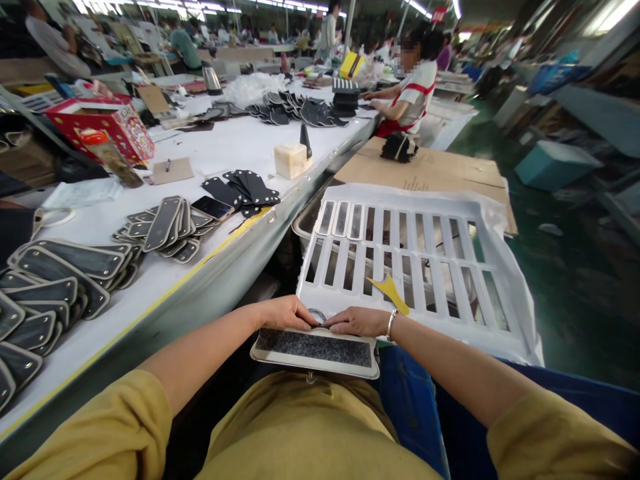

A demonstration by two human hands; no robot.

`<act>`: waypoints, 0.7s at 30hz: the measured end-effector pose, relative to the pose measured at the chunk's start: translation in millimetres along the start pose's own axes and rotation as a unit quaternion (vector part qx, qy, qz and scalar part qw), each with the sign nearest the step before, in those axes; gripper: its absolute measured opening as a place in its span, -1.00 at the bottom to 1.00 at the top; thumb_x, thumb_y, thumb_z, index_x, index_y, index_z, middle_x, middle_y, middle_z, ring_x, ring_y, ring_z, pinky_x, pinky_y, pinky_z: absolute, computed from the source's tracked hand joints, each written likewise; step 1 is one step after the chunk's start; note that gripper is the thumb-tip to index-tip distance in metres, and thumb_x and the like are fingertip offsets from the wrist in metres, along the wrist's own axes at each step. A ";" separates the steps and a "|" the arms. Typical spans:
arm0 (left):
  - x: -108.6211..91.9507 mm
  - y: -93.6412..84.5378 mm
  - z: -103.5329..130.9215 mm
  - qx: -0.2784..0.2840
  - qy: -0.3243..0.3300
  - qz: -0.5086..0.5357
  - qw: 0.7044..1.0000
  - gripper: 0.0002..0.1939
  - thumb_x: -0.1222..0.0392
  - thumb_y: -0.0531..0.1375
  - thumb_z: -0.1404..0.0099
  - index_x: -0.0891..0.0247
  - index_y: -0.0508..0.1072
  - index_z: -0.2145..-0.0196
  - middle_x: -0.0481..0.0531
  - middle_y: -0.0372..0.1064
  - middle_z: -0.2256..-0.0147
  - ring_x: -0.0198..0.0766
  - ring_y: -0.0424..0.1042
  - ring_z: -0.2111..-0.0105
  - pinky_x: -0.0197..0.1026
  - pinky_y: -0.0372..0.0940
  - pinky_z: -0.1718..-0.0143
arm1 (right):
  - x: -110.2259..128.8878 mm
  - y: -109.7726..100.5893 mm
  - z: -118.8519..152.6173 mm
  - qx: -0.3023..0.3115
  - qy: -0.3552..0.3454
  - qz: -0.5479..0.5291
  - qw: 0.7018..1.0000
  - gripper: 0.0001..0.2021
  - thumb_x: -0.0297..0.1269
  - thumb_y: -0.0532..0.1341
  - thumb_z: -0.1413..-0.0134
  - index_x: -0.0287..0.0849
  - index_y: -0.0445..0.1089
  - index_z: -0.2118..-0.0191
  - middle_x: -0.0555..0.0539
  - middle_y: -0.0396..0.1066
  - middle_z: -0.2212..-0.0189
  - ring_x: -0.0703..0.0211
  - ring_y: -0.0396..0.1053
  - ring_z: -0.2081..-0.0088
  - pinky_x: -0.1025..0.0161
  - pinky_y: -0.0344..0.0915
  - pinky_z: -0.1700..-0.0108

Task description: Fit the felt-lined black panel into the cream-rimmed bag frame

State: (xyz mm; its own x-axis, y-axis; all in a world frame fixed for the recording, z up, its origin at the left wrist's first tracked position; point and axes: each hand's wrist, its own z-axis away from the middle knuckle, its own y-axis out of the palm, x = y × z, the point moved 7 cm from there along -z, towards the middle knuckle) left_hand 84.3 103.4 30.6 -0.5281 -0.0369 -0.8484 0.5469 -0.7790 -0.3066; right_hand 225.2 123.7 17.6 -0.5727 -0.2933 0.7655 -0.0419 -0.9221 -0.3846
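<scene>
Close to my body, a long flat piece (315, 348) with a pale border and a dark speckled middle lies level under both hands. My left hand (289, 312) is closed on its far edge, left of the middle. My right hand (357, 322) grips the same edge on the right, fingertips close to the left hand's. A small grey loop (317, 315) shows between the fingertips; what exactly they pinch there is hidden. Just beyond the hands rests a white slotted sheet (390, 257) with a yellow cut-out scrap (390, 292) on it.
Stacks of dark rounded strips (65, 273) with pale edges line the left table (200, 227). A phone (213, 208), black cut pieces (245, 187) and a pale block (291, 161) lie farther along. A co-worker (410, 93) sits beyond the cardboard (450, 170). Blue material (410, 400) is at lower right.
</scene>
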 end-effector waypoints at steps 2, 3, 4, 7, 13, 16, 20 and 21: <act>-1.1 -0.3 0.8 0.001 0.001 -0.002 1.000 -0.62 0.19 0.20 -0.12 0.29 0.48 0.08 -0.01 0.48 0.15 -0.21 0.43 0.17 -0.33 0.20 0.10 | 1.5 1.5 -4.7 0.001 -0.006 0.000 1.000 -0.45 0.10 0.05 -0.09 -0.09 0.27 -0.12 -0.04 0.34 -0.04 0.06 0.30 -0.01 0.23 0.13 -0.08; -1.5 -0.5 1.3 0.001 0.002 -0.003 1.000 -0.62 0.19 0.20 -0.12 0.28 0.48 0.08 -0.02 0.48 0.16 -0.22 0.43 0.18 -0.33 0.20 0.10 | 2.2 2.2 -7.0 0.002 -0.007 0.002 1.000 -0.44 0.11 0.05 -0.10 -0.09 0.27 -0.13 -0.04 0.35 -0.03 0.06 0.31 0.00 0.22 0.14 -0.07; -1.9 -0.6 1.8 0.000 0.002 -0.002 1.000 -0.63 0.19 0.20 -0.12 0.27 0.49 0.09 -0.04 0.48 0.16 -0.22 0.42 0.18 -0.33 0.20 0.11 | 3.0 3.0 -9.3 0.004 -0.009 0.004 1.000 -0.44 0.11 0.04 -0.10 -0.10 0.27 -0.12 -0.05 0.35 -0.02 0.05 0.31 0.01 0.21 0.14 -0.07; -2.6 -0.1 1.8 -0.004 0.001 0.007 1.000 -0.63 0.19 0.21 -0.10 0.27 0.50 0.10 -0.03 0.49 0.17 -0.21 0.42 0.18 -0.33 0.20 0.11 | 7.1 5.5 -15.9 0.015 -0.019 0.002 1.000 -0.45 0.11 0.02 -0.12 -0.11 0.31 -0.10 -0.05 0.37 0.00 0.04 0.32 0.01 0.19 0.15 -0.06; 2.9 -5.5 3.1 -0.005 -0.007 0.019 1.000 -0.64 0.18 0.21 -0.10 0.25 0.51 0.11 -0.05 0.50 0.19 -0.23 0.43 0.22 -0.34 0.20 0.15 | 18.8 8.5 -26.8 0.026 -0.008 -0.002 1.000 -0.47 0.10 0.02 -0.12 -0.12 0.34 -0.06 -0.05 0.38 0.01 0.04 0.31 0.00 0.18 0.13 -0.09; 18.3 -19.4 16.3 -0.006 -0.043 0.001 0.999 -0.65 0.14 0.23 -0.09 0.24 0.52 0.14 -0.04 0.50 0.20 -0.22 0.43 0.21 -0.35 0.20 0.17 | 23.9 8.5 -30.6 0.029 -0.003 0.010 1.000 -0.47 0.11 0.00 -0.12 -0.11 0.33 -0.07 -0.05 0.36 -0.01 0.03 0.30 0.00 0.16 0.14 -0.09; 36.1 -35.1 38.4 -0.017 -0.071 -0.006 0.997 -0.64 0.14 0.24 -0.07 0.24 0.52 0.14 -0.03 0.50 0.21 -0.21 0.43 0.22 -0.34 0.21 0.18 | 28.3 9.6 -36.3 0.047 -0.001 0.009 0.999 -0.47 0.11 -0.01 -0.14 -0.10 0.32 -0.09 -0.05 0.37 0.01 0.04 0.32 0.03 0.16 0.16 -0.07; 37.8 -36.7 41.5 -0.021 -0.070 -0.006 0.997 -0.65 0.15 0.24 -0.07 0.24 0.52 0.14 -0.04 0.50 0.22 -0.21 0.43 0.24 -0.34 0.21 0.19 | 30.2 10.0 -38.3 0.052 -0.005 0.008 0.999 -0.47 0.10 -0.01 -0.14 -0.10 0.30 -0.10 -0.05 0.37 0.00 0.04 0.31 0.03 0.16 0.16 -0.07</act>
State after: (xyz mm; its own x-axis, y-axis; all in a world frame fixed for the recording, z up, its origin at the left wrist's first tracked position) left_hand 17.3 104.6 27.6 -0.6190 -0.1176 -0.7766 0.5653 -0.7531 -0.3366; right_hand 176.2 115.3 17.1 -0.5648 -0.3110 0.7644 0.0528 -0.9380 -0.3426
